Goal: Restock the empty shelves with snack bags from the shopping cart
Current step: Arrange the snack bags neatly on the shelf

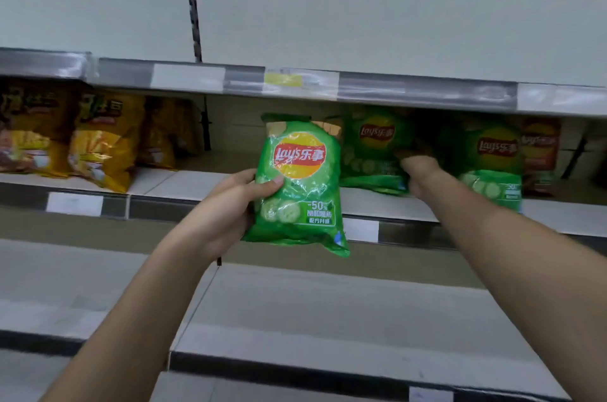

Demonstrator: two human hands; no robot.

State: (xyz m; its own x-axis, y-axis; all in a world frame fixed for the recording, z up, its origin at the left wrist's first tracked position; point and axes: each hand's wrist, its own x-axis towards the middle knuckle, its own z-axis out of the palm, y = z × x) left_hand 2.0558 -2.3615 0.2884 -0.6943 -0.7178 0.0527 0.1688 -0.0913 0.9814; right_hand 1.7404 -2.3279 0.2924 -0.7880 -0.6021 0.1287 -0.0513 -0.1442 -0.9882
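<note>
The green chip bag point(297, 183) is in my left hand point(226, 207), held in front of the middle shelf point(203, 183), upright with its long axis running top to bottom and leaning slightly, the top seam tipped a little to the left; the printed logo faces me. My grip there is clamped on it: the thumb lies across the front of the bag and the other fingers are hidden behind its left edge. My right hand point(418, 176) reaches onto the same shelf between two more green bags, one point(372, 148) just left of it and one point(492, 161) just right; it touches the left one's lower corner, but I cannot tell whether its fingers are curled round anything. Yellow bags point(101, 142) stand at the left end of that shelf, and a red bag point(540, 155) at the far right.
</note>
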